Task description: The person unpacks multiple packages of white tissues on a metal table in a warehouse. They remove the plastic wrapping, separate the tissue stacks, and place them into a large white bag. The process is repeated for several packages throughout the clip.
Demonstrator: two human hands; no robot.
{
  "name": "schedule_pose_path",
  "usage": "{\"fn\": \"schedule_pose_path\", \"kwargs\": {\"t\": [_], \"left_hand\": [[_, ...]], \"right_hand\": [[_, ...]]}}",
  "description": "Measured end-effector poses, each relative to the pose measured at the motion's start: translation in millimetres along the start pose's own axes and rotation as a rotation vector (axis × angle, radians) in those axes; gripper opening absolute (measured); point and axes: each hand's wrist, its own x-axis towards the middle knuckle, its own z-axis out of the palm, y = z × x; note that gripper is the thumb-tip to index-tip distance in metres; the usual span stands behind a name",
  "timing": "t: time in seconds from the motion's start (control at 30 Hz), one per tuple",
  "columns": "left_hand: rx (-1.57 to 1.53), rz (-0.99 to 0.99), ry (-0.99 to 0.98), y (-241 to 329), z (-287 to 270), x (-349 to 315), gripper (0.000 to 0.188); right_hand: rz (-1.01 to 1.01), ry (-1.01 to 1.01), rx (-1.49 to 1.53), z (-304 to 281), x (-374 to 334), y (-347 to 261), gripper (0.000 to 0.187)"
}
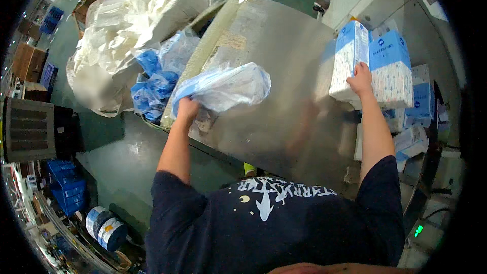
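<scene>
Bunched in my left hand [187, 110] is a see-through plastic bag [228, 89] with a blue band, puffed out to the right over the metal table [289, 106]. My right hand [360, 80] is closed at the near right edge of a blue-and-white box-shaped pack [349, 58], which stands at the table's right side. Its fingertips are partly hidden against the pack. Close beside it on the right is a second such pack [389, 68], with a blue top and a speckled white lower part.
More blue-and-white packs [420, 104] are heaped at the far right by a pale machine housing [401, 10]. Crumpled blue plastic [154, 86] lies off the table's left edge, beside a big white sack [137, 25]. Blue crates [66, 185] and rolls [106, 228] stand on the floor at left.
</scene>
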Motion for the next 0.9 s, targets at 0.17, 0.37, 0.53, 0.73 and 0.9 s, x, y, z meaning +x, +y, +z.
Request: {"fn": "schedule_pose_path", "kwargs": {"t": [0.17, 0.37, 0.53, 0.73, 0.9], "left_hand": [[-0.247, 0.108, 0.236, -12.6, -106.7, -43.1, 0.047], [0.839, -0.119, 0.319, 1.2, -216.0, 32.7, 0.060], [1.010, 0.111, -0.188, -65.3, -155.0, 136.5, 0.068], [0.923, 0.290, -0.964, -209.6, 22.0, 220.8, 0.047], [1.105, 0.194, -1.174, -284.1, 67.3, 216.0, 0.045]], "right_hand": [[-0.098, -0.002, 0.096, -14.3, -23.4, -18.1, 0.028], [-0.388, 0.030, 0.268, -12.7, -71.4, -9.8, 0.055], [0.021, -0.224, 0.149, -32.7, -89.8, -62.8, 0.106], [0.293, -0.265, -0.012, -23.5, -35.5, -117.0, 0.112], [0.323, -0.283, 0.022, -32.8, -28.4, -139.5, 0.114]]}}
